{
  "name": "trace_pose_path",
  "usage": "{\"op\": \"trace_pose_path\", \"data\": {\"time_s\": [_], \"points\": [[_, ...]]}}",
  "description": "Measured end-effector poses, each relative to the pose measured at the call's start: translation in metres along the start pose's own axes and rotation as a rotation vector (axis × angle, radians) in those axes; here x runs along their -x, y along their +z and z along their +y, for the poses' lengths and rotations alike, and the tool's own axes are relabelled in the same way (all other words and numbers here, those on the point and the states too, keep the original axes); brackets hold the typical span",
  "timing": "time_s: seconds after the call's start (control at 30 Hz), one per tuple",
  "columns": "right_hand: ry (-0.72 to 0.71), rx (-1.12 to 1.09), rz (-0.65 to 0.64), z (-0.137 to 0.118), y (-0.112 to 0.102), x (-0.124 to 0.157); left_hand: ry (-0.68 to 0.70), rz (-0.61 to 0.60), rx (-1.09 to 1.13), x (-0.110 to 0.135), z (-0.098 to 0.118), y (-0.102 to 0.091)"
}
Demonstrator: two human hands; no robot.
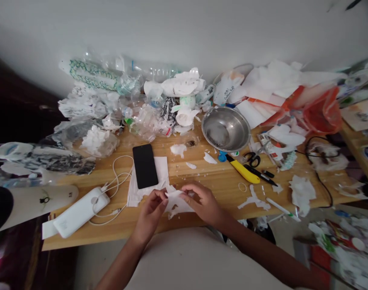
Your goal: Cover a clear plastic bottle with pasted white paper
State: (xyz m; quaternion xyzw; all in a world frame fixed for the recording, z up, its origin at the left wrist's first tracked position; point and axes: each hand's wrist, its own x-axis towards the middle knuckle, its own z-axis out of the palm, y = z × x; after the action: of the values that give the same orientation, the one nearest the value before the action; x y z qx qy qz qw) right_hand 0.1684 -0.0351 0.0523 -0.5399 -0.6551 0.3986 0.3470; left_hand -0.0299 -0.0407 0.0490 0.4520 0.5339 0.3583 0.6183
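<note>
Both my hands work at the near edge of a wooden table [202, 177]. My left hand [150, 211] pinches one side of a torn piece of white paper [178, 205]. On the paper's other side rests my right hand [203, 201], its fingers curled over the edge. Just behind the paper, a black phone [145, 166] lies face up on a white sheet [162, 171].
A white power bank [81, 211] with a coiled white cable lies at the left. A steel bowl [226, 129], a yellow cutter [242, 171], black scissors [254, 159] and pens sit to the right. Crumpled plastic and paper are heaped along the wall. Scraps litter the tabletop.
</note>
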Motion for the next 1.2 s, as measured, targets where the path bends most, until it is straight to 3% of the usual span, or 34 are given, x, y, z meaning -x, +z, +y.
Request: {"op": "trace_pose_path", "data": {"time_s": [0.17, 0.3, 0.5, 0.6, 0.73, 0.97, 1.2], "points": [[-0.011, -0.042, 0.061, 0.013, -0.007, -0.007, 0.132, 0.157, -0.102, -0.019, -0.010, -0.001], [-0.026, -0.016, 0.164, 0.027, -0.018, -0.014, 0.257, 0.287, -0.367, -0.045, 0.000, -0.006], [-0.023, 0.047, 0.215, 0.042, -0.025, 0.013, 0.360, 0.011, -0.756, -0.071, 0.017, 0.009], [0.010, 0.095, 0.261, 0.051, -0.028, 0.037, 0.377, -0.075, -0.848, -0.083, 0.019, 0.015], [0.062, 0.156, 0.327, 0.070, -0.035, 0.062, 0.405, -0.183, -0.901, -0.102, 0.028, 0.008], [0.184, 0.179, 0.469, 0.099, -0.047, 0.074, 0.351, -0.225, -0.943, -0.126, 0.069, 0.007], [0.199, 0.158, 0.483, 0.103, -0.049, 0.070, 0.117, -0.239, -0.849, -0.156, 0.122, 0.016]]}}
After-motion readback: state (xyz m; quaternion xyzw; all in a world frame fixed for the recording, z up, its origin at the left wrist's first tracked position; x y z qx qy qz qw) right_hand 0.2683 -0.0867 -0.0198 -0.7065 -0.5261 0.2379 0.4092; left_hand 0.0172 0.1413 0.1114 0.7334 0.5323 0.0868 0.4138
